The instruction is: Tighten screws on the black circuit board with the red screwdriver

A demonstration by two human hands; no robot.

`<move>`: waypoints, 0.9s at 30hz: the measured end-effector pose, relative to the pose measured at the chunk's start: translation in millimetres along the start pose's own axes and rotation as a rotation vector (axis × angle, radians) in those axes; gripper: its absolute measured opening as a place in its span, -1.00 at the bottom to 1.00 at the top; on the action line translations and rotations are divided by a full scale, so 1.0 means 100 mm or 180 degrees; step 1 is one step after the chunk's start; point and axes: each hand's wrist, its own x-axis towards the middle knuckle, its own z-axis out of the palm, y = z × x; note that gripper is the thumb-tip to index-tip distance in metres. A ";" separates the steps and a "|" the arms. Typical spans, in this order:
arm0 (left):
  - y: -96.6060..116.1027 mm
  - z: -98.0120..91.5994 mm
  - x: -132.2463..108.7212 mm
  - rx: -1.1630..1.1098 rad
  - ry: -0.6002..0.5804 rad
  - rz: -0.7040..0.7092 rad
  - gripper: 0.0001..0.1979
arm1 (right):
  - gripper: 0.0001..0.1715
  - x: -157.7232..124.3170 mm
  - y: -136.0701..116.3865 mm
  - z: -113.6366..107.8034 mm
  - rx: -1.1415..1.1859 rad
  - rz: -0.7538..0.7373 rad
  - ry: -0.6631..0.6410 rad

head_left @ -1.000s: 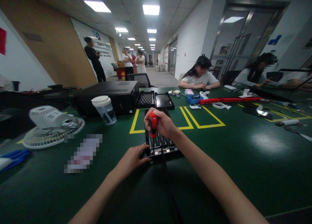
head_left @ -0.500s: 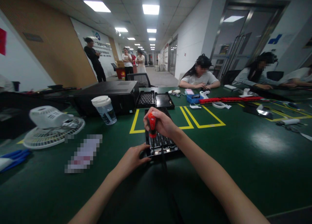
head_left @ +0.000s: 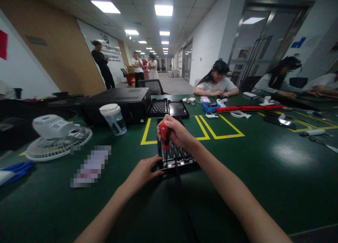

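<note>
A black device with a ribbed top [head_left: 176,155] lies on the green table [head_left: 264,172] in front of me. My right hand [head_left: 176,133] is wrapped round the red and black handle of a screwdriver [head_left: 165,134], held upright with its shaft pointing down onto the device. My left hand [head_left: 144,171] rests against the device's near left corner, fingers curled on its edge. A dark cable [head_left: 182,204] runs from the device toward me.
A white fan [head_left: 56,137] and a lidded plastic cup [head_left: 113,119] stand at the left, a black box [head_left: 118,104] and open bit case [head_left: 168,108] behind. Yellow tape outlines [head_left: 219,128] mark the table. Other people sit at the far side; several stand in the corridor.
My right hand has turned slightly on the screwdriver handle and shifted a little; the left hand and the device stay where they were.
</note>
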 end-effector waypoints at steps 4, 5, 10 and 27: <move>0.02 0.00 0.00 -0.0045 -0.0008 -0.0084 -0.53 | -0.80 0.00 0.02 -0.02 -0.0126 -0.0021 0.0040; 0.02 0.00 0.00 -0.0039 -0.0021 -0.0090 -0.53 | -0.80 0.00 0.01 -0.02 -0.0155 -0.0024 0.0041; -0.02 0.01 0.01 0.0072 -0.0004 0.0055 -0.52 | -0.79 -0.01 -0.03 0.00 -0.0309 -0.0059 0.0045; -0.05 0.02 0.01 0.0142 0.0032 0.0108 -0.52 | -0.72 -0.02 -0.09 -0.01 -0.1379 -0.0370 0.0402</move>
